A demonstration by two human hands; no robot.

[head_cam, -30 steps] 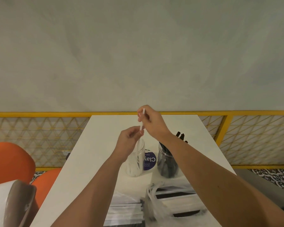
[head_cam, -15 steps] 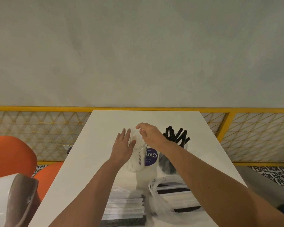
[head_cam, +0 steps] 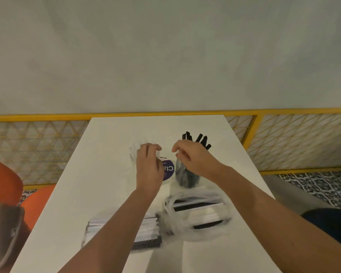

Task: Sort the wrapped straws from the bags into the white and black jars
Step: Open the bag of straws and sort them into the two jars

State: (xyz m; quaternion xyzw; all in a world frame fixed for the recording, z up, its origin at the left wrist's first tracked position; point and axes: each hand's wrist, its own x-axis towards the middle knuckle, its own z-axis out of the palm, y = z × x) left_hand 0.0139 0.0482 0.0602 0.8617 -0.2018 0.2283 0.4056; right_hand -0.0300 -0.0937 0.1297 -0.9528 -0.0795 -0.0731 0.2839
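A clear jar with a purple label (head_cam: 169, 170) stands mid-table and holds white wrapped straws (head_cam: 133, 152) that fan out to the left. My left hand (head_cam: 148, 168) is over its mouth, fingers curled round the straw tops. Right beside it stands a jar (head_cam: 187, 179) of black straws (head_cam: 197, 139). My right hand (head_cam: 192, 159) hovers in front of that jar with loosely curled fingers and nothing visible in them. Nearer me lie a translucent bag (head_cam: 197, 231) of black and white wrapped straws and a flat pile of wrapped straws (head_cam: 149, 227), partly hidden by my left forearm.
The white table (head_cam: 106, 158) runs away from me to a yellow mesh railing (head_cam: 253, 131) and a grey wall. Orange chairs (head_cam: 3, 184) sit to the left, with a grey and white object (head_cam: 2, 233) at the bottom left. Patterned floor shows on the right.
A second ago both hands lowered a white straw into the labelled jar. The right hand has since let go and drawn back to the right. The left hand went from flat against the jar to curled over the straw tops.
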